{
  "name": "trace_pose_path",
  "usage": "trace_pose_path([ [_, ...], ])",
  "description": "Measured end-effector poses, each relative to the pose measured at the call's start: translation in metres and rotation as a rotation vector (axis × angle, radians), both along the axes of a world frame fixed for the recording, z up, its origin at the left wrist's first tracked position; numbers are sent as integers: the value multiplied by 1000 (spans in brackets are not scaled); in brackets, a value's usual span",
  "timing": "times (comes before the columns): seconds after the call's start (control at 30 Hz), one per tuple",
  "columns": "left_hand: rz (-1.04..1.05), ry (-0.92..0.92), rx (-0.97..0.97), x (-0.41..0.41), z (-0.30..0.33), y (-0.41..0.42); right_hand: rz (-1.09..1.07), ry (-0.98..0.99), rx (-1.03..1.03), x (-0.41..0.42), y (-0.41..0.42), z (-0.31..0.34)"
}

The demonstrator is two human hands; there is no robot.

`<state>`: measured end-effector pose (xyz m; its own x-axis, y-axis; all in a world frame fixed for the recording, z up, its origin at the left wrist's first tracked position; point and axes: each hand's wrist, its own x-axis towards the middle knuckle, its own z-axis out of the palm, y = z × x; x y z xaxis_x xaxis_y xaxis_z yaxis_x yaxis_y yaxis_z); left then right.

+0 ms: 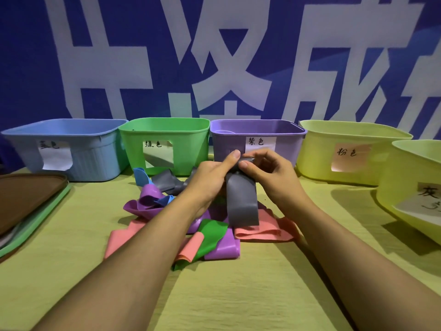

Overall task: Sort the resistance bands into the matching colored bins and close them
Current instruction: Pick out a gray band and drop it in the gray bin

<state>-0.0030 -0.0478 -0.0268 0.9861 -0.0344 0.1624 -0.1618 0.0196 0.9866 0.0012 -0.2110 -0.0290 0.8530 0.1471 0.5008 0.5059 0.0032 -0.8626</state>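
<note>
Pinching the grey resistance band [242, 199] at its top fold, your left hand [212, 173] and right hand [265, 170] grip it together. Below the grip it hangs limp over the band pile [191, 225]. Expect light, soft, stretchy rubber; hold the gathered fold. The grey-labelled bin [410, 187] sits right of the grip.
</note>
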Motion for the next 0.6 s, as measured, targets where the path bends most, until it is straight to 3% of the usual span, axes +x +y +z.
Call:
trace_pose_path([
  [0.23,30,-77,20,10,-6,1,-35,279,42,-9,3,7],
  [0.6,32,-185,161,3,-1,1,-197,230,-72,-6,4,5],
])
